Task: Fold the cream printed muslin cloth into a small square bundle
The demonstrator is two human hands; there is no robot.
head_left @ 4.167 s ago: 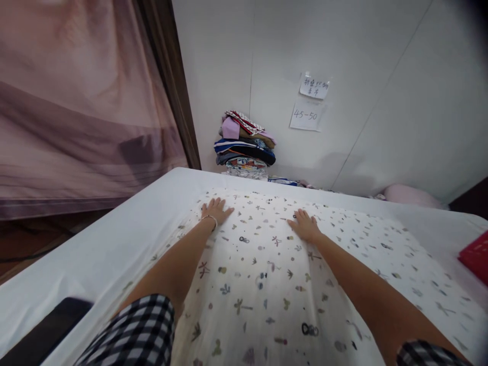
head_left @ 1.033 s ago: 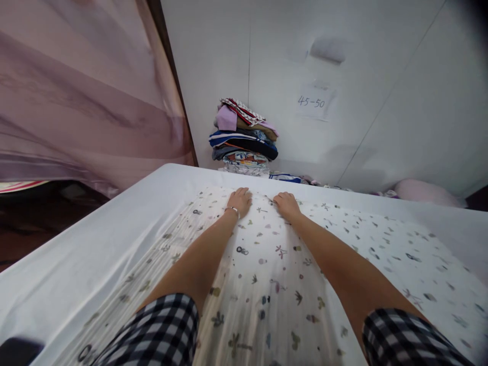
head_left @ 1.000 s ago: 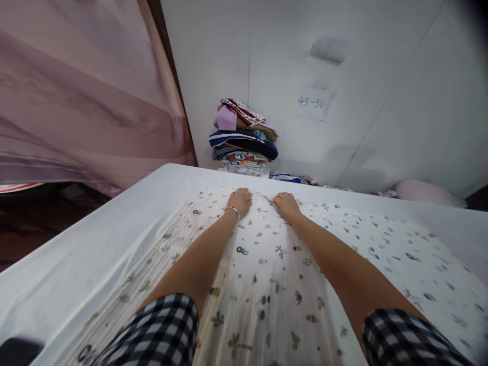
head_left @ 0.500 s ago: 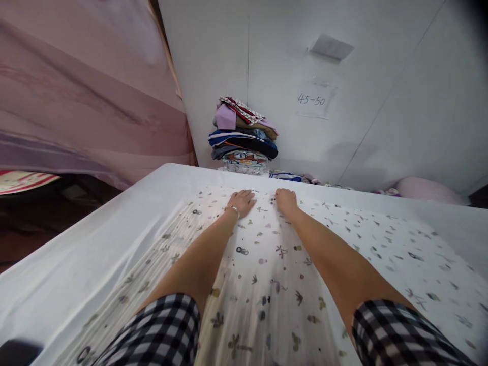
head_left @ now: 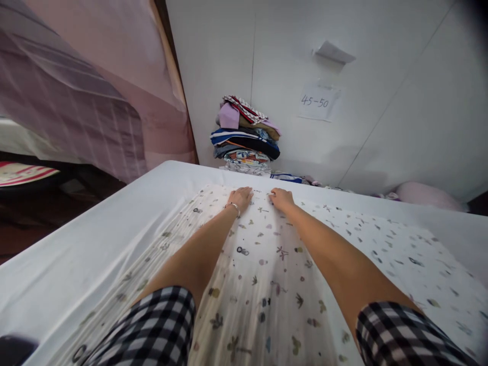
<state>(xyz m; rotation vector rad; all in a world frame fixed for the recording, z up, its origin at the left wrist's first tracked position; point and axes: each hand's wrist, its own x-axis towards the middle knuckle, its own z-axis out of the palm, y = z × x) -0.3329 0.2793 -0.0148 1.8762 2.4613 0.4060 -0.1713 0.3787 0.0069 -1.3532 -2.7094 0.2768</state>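
Observation:
A thin white cloth printed with small plants and animals lies spread over a white-covered table, with lengthwise creases between my arms. My left hand, a bracelet at its wrist, rests flat on the cloth near its far edge, fingers extended. Just to the right, my right hand touches the same far part of the cloth with fingers curled; whether it pinches the fabric is too small to tell. A short gap of cloth shows between the two hands.
Beyond the far table edge stands a stack of folded clothes against a white wall. A paper reading 45-50 is on the wall. Pink netting hangs at left. A dark object lies at the near left corner.
My right hand has shifted slightly left, closer to my left hand, and its fingers look less tightly closed. The netting at left has swung, showing more behind it.

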